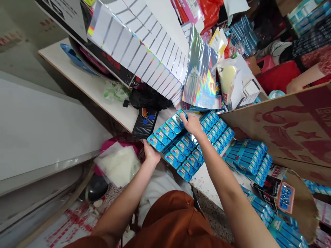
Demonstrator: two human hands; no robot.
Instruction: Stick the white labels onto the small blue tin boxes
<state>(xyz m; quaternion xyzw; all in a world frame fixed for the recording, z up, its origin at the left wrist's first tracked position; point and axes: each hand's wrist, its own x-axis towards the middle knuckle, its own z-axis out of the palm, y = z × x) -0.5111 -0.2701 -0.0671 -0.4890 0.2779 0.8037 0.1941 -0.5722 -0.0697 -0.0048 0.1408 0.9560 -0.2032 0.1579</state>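
A row of small blue boxes (pixel 168 130) with pink and white print is held at its two ends between my hands. My left hand (pixel 151 152) grips the near left end, the thumb at the corner. At the far right end my right hand (pixel 190 123) has its thumb over the top of the last boxes. Right beside and below the held row, more rows of the same blue boxes (pixel 190 162) lie side by side on the white table (pixel 207 182). My right forearm hides part of these rows.
Tall white boxes with shiny strips (pixel 144 48) and a silvery holographic sheet (pixel 200 69) stand behind. A black quilted wallet (pixel 145 123) lies left. Stacked blue boxes (pixel 247 156), a large cardboard carton (pixel 297 124) and a tray of blue pieces (pixel 286 196) are right. Another person's arm (pixel 307 77) shows far right.
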